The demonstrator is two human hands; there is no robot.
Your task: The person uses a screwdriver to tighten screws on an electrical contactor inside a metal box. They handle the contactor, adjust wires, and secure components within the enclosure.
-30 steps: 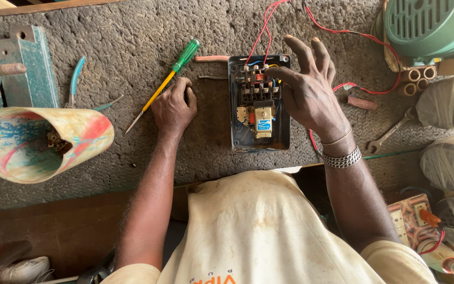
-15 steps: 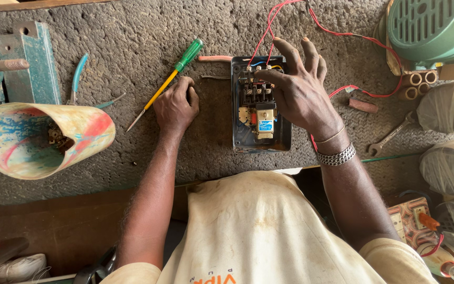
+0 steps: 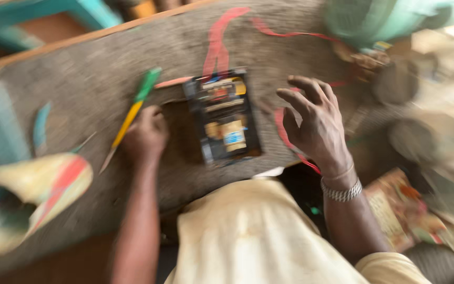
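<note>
The view is blurred by motion. A black electrical switch box [image 3: 225,117] with red wires [image 3: 217,46] lies on the grey worktop [image 3: 85,68]. My left hand [image 3: 146,134] rests as a loose fist on the worktop, left of the box and beside a screwdriver [image 3: 131,117] with a green and yellow handle; it does not grip the tool. My right hand [image 3: 315,122] hovers to the right of the box with fingers spread, holding nothing. A metal bracelet [image 3: 342,191] circles that wrist.
A painted, multicoloured cone-shaped object [image 3: 24,202] lies at the left edge. A green fan housing [image 3: 379,18] and round blurred parts [image 3: 421,137] crowd the right side. A printed packet [image 3: 395,210] sits at the lower right. A teal frame [image 3: 74,13] is beyond the worktop.
My right hand has lifted off the switch box and moved right, fingers spread. The camera has swung, which blurs the view. My left hand stays by the screwdriver.
</note>
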